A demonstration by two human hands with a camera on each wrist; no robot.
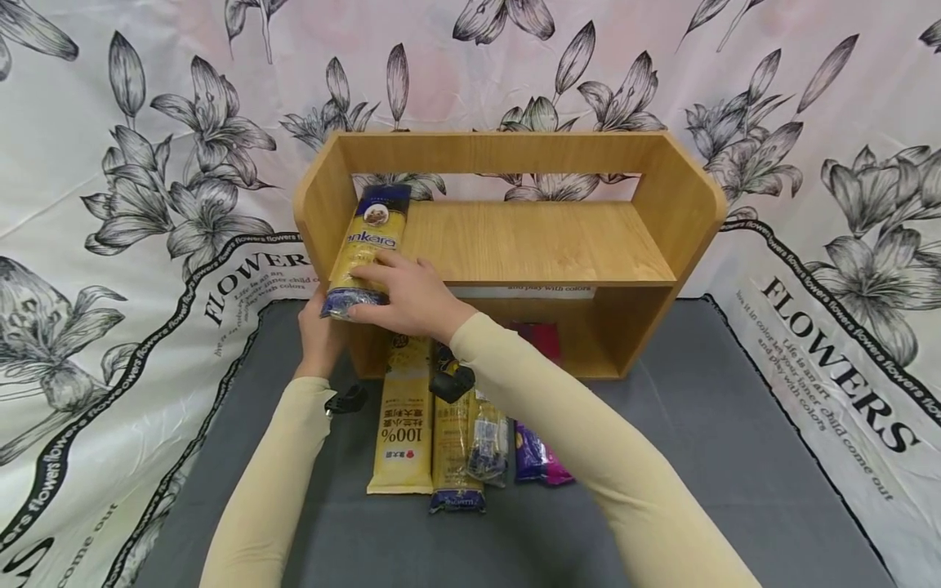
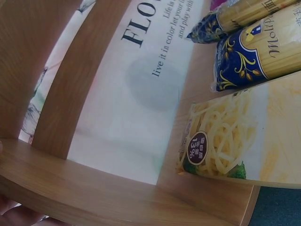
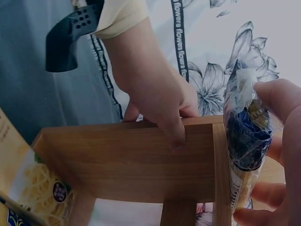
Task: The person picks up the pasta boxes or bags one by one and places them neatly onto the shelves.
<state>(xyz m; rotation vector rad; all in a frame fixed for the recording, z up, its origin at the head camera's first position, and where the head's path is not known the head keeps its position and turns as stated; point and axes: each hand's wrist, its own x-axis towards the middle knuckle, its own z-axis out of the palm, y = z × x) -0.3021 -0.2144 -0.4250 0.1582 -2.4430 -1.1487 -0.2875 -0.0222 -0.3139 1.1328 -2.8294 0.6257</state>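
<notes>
A yellow and dark blue pasta pack [image 1: 371, 233] marked "ankara" lies at the left end of the upper level of a wooden shelf [image 1: 537, 237], its lower end jutting past the front edge. My right hand [image 1: 415, 298] holds this pack, fingers across its face and thumb near the lower end. In the right wrist view, thumb and fingers press along one side of its crinkled clear wrapper [image 3: 247, 132]. With the thumb inside and the fingers outside, my left hand [image 3: 150, 94] grips the edge of the shelf's left side panel [image 3: 136, 160].
Below, packs stick out of the lower level onto the grey tabletop [image 1: 588, 506]: a pale yellow noodle pack [image 1: 400, 425], a spaghetti pack [image 1: 454, 449], a smaller clear-wrapped pack [image 1: 488, 441] and a purple pack [image 1: 537, 457]. Flower-printed cloth [image 1: 147, 269] hangs behind and beside the shelf.
</notes>
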